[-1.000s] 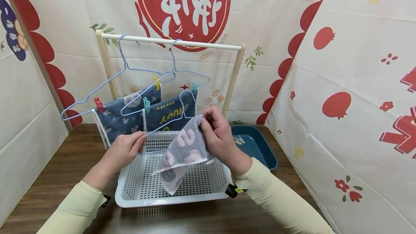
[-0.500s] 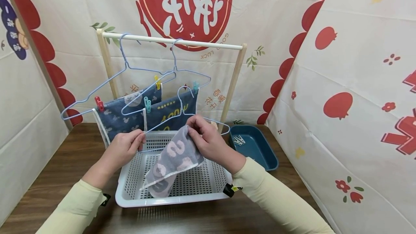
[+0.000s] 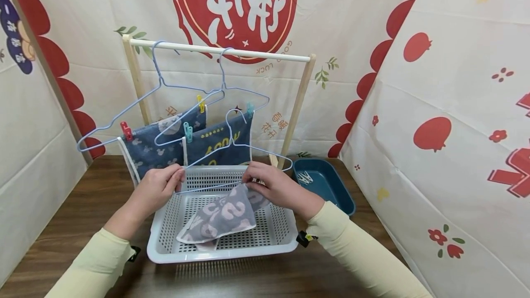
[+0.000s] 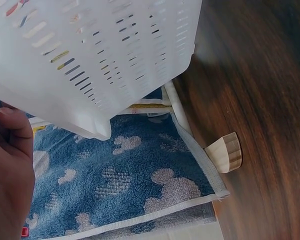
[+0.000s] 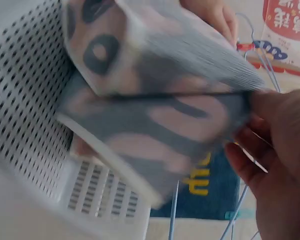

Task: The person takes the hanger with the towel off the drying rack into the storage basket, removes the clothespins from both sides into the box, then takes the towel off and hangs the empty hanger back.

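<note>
My left hand [image 3: 155, 192] grips the left corner of a small blue wire hanger [image 3: 230, 136], held over the white perforated basket [image 3: 223, 255]. With thumb and fingers my right hand [image 3: 276, 186] pinches the top edge of a grey towel [image 3: 232, 213] with pink patterns, right at the hanger's lower bar. Folded over, the towel droops into the basket. The right wrist view shows this towel [image 5: 190, 117] blurred, its corner between thumb and fingers. In the left wrist view my left hand [image 4: 10, 175] shows only in part, at the edge.
Behind the basket stands a rack with a white rod [image 3: 269, 55]. Two blue hangers hang there, bearing a mouse-print blue towel [image 3: 142, 151] and a yellow-lettered blue towel [image 3: 223, 139], clipped by coloured pegs. A teal tray [image 3: 331, 187] with white pegs [image 3: 305, 177] sits at right.
My right hand has moved left, then down, bringing the grey towel from in front of the hanger's upper part to its lower bar. The left hand holds nearly still.
</note>
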A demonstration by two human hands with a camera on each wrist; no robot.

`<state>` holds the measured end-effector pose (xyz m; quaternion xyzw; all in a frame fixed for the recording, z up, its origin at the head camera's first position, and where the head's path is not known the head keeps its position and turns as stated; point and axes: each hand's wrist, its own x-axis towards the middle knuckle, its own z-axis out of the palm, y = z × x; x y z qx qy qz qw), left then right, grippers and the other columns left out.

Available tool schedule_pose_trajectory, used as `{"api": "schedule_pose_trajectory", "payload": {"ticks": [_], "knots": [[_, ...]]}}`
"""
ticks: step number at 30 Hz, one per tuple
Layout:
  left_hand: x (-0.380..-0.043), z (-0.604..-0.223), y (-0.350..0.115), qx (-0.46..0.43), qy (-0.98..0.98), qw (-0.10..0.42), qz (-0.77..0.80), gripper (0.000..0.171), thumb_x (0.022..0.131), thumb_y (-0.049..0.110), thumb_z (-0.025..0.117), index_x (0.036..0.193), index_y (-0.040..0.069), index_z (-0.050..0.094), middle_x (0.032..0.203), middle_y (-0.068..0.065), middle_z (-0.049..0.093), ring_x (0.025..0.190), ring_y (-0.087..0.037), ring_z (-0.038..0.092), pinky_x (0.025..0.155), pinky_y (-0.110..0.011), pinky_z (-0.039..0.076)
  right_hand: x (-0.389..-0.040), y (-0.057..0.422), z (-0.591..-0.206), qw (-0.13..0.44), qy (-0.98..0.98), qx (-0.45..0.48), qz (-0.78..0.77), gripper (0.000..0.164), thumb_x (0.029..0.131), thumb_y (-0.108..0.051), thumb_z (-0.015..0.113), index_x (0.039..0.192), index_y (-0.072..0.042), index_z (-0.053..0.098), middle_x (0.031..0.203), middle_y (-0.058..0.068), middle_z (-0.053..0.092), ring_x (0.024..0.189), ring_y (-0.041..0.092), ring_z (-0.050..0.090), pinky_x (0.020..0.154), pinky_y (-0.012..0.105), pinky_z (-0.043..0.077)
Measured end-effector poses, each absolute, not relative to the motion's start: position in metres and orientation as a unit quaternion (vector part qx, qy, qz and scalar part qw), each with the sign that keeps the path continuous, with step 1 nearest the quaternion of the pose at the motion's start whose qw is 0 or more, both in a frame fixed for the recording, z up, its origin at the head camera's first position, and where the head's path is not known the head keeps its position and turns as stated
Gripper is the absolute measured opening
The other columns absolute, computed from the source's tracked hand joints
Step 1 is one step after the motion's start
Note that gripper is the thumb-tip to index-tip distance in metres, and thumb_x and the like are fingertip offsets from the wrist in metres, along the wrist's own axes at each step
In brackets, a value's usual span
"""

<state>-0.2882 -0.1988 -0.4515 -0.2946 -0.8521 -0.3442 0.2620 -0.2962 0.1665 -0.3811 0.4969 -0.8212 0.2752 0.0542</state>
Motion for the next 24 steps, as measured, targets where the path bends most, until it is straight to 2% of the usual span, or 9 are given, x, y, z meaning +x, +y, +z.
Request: {"api": "schedule_pose_trajectory", "payload": {"ticks": [3,10,14,18,24], "knots": [[-0.288,-0.451,-0.198,-0.297,-0.852,0.261,-0.343,0.024,0.104,-0.003,0.072,0.093,0.017,0.066,0.072,0.013,0.057,0.062,-0.003,0.051,0.059,-0.025,0.051,-0.299,0.174,-0.385,0.025,-0.833,0.505,0.224,0.017,0.104,0.000,0.075,0.112,-0.014,0.074,0.116,-0.003,0.070,0.105,0.011,0.065,0.092,0.034,0.059],[-0.289,-0.451,-0.197,-0.295,-0.856,0.258,-0.338,0.021,0.106,-0.001,0.071,0.094,0.016,0.066,0.071,0.012,0.057,0.061,-0.003,0.052,0.060,-0.026,0.053,-0.298,0.179,-0.396,-0.094,-0.862,0.476,0.144,0.014,0.103,-0.005,0.080,0.110,-0.017,0.078,0.111,-0.005,0.071,0.100,0.012,0.064,0.093,0.026,0.058],[-0.289,-0.450,-0.197,-0.297,-0.854,0.255,-0.343,0.023,0.105,-0.003,0.071,0.094,0.016,0.066,0.071,0.012,0.057,0.061,-0.003,0.052,0.059,-0.024,0.052,-0.294,0.178,-0.400,-0.129,-0.870,0.461,0.119,0.016,0.101,-0.005,0.082,0.109,-0.018,0.080,0.110,-0.005,0.072,0.099,0.013,0.064,0.092,0.023,0.057],[-0.288,-0.449,-0.197,-0.295,-0.853,0.256,-0.346,0.022,0.104,-0.003,0.072,0.093,0.016,0.066,0.071,0.013,0.057,0.061,-0.003,0.052,0.059,-0.024,0.052,-0.292,0.179,-0.401,-0.154,-0.874,0.447,0.114,0.020,0.100,-0.003,0.082,0.111,-0.020,0.080,0.112,-0.007,0.072,0.101,0.012,0.064,0.095,0.025,0.058],[-0.285,-0.448,-0.197,-0.294,-0.853,0.261,-0.342,0.020,0.105,-0.002,0.072,0.093,0.015,0.067,0.071,0.014,0.057,0.063,-0.003,0.053,0.061,-0.026,0.054,-0.288,0.180,-0.404,-0.206,-0.882,0.412,0.102,0.027,0.102,-0.007,0.080,0.125,-0.022,0.077,0.123,-0.010,0.068,0.111,0.011,0.061,0.105,0.031,0.054]]}}
